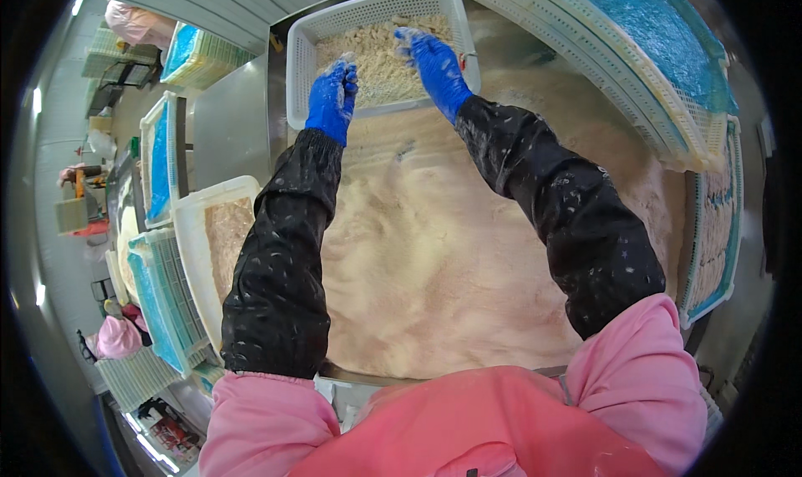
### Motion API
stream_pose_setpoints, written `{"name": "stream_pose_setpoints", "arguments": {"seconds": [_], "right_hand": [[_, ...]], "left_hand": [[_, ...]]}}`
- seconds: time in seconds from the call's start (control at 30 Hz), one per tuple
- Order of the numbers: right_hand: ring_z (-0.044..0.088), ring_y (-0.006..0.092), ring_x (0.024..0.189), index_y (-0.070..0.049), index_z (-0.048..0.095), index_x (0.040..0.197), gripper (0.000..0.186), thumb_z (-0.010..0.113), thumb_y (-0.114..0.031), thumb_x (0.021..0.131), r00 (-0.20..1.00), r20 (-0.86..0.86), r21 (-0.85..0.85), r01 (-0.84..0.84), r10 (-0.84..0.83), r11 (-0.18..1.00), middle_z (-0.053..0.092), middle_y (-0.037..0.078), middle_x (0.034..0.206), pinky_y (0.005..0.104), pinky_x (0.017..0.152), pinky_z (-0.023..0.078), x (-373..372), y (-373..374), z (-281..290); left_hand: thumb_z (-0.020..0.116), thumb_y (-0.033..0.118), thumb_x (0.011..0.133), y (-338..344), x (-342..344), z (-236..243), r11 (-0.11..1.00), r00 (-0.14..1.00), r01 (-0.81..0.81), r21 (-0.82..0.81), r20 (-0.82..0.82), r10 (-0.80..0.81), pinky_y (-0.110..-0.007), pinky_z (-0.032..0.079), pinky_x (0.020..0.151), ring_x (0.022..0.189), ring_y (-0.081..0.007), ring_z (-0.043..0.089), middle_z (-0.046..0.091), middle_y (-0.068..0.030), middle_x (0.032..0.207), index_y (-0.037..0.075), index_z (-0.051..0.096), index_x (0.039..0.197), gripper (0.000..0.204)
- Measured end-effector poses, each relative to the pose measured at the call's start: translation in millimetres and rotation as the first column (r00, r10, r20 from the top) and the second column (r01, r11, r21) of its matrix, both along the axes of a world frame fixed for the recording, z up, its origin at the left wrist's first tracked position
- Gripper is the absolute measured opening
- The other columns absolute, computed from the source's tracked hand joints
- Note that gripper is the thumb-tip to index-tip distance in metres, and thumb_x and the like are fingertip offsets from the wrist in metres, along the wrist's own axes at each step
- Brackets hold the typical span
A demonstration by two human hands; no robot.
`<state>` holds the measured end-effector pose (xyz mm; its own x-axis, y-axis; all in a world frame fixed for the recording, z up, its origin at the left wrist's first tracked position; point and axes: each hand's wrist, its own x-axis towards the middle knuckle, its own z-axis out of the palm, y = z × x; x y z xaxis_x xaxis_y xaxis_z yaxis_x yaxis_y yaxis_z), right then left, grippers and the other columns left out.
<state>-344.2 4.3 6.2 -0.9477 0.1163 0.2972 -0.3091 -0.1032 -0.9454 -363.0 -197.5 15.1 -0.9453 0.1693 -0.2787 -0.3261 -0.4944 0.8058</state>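
Observation:
My two hands wear blue gloves dusted with pale crumbs and reach over a white perforated basket (298, 76) at the far end of the table. In the basket lies a layer of crumbly beige breading (376, 51). Over its near left part is my left hand (334, 99), its fingers curled together; whatever lies in them is hidden. My right hand (436, 66) hangs over the right part, fingers bent inward and caked with crumbs. I cannot make out what they hold. Below the basket, a broad bed of pale flour-like powder (434, 251) spreads between my black-sleeved forearms.
Stacked cream trays (652, 109) with a blue lining stand at the right, above another tray (710, 226) holding rows of pieces. A white tub (196, 226) with brownish contents sits at the left, beside blue-edged crates (167, 293). Another person in pink (119, 337) appears farther left.

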Motion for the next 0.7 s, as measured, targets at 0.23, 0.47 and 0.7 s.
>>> {"name": "stream_pose_setpoints", "arguments": {"seconds": [0.23,0.47,0.7], "right_hand": [[0.063,0.0223,0.101,0.004,0.053,0.117,0.028,0.039,-0.012,0.100,0.803,0.046,-0.948,-0.153,0.594,0.280,0.062,0.015,0.110,0.0324,0.092,0.052,6.5,-31.9,16.4],[0.059,0.0178,0.106,-0.004,0.052,0.128,0.034,0.052,-0.013,0.095,0.987,-0.051,-0.286,-0.163,0.155,0.944,0.060,0.007,0.119,0.0273,0.093,0.048,28.7,-102.3,19.3],[0.060,0.0186,0.099,-0.006,0.055,0.125,0.032,0.050,-0.022,0.097,0.818,-0.210,0.619,-0.312,0.535,0.721,0.060,0.008,0.116,0.0272,0.090,0.050,-39.3,-55.0,24.2]], "left_hand": [[0.051,0.034,0.097,26.9,6.3,28.9,0.993,0.992,-0.117,-0.027,-0.059,0.115,-0.028,0.048,0.076,0.083,-0.0165,0.059,0.059,-0.0038,0.082,0.001,0.059,0.112,0.038],[0.046,0.040,0.097,-0.3,-31.6,3.6,0.632,0.898,0.399,0.664,-0.145,-0.415,-0.041,0.053,0.077,0.075,-0.0230,0.060,0.058,-0.0051,0.072,0.012,0.055,0.077,0.036],[0.040,0.039,0.098,22.9,-8.9,33.2,0.945,0.998,-0.055,0.323,0.051,0.041,-0.039,0.053,0.080,0.085,-0.0234,0.061,0.062,-0.0088,0.094,0.007,0.056,0.099,0.035]]}}
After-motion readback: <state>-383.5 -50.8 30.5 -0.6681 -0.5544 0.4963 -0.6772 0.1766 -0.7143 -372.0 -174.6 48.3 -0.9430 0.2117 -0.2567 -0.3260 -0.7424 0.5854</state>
